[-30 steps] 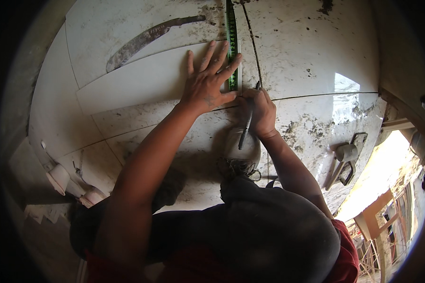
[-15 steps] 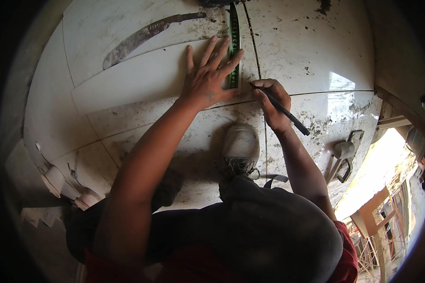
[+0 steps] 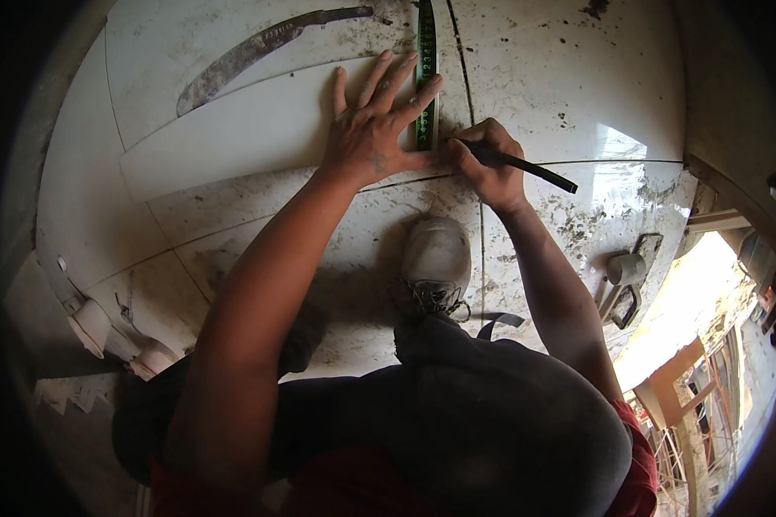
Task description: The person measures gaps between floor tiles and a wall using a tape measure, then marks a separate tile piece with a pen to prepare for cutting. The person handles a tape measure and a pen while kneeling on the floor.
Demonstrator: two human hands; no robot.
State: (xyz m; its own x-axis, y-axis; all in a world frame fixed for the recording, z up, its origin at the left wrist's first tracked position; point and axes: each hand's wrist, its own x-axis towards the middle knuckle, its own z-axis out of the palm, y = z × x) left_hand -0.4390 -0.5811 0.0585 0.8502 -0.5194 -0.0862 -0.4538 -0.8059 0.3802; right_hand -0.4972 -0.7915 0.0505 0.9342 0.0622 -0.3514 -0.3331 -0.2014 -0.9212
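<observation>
My left hand (image 3: 371, 125) lies flat with spread fingers on the right end of a long white tile strip (image 3: 224, 129). Its forefinger reaches across a green and black tape measure (image 3: 426, 52), stretched out from the top edge of the view along the strip's end. In my right hand (image 3: 491, 164) is a black marker pen (image 3: 539, 171), gripped between thumb and fingers. The pen's tip is hidden behind the fingers, close to the tape's lower end and my left thumb.
A curved, dirt-stained saw-like blade (image 3: 259, 53) lies beyond the strip. Dusty white floor tiles (image 3: 543, 77) surround it. One shoe (image 3: 437, 250) is planted just below my hands. At the right is a tool with a round knob (image 3: 627, 270); pale cups (image 3: 90, 327) sit at the lower left.
My right hand has moved slightly up and left, nearer my left thumb, and the pen has swung to a flatter slant. My left hand stays spread on the strip.
</observation>
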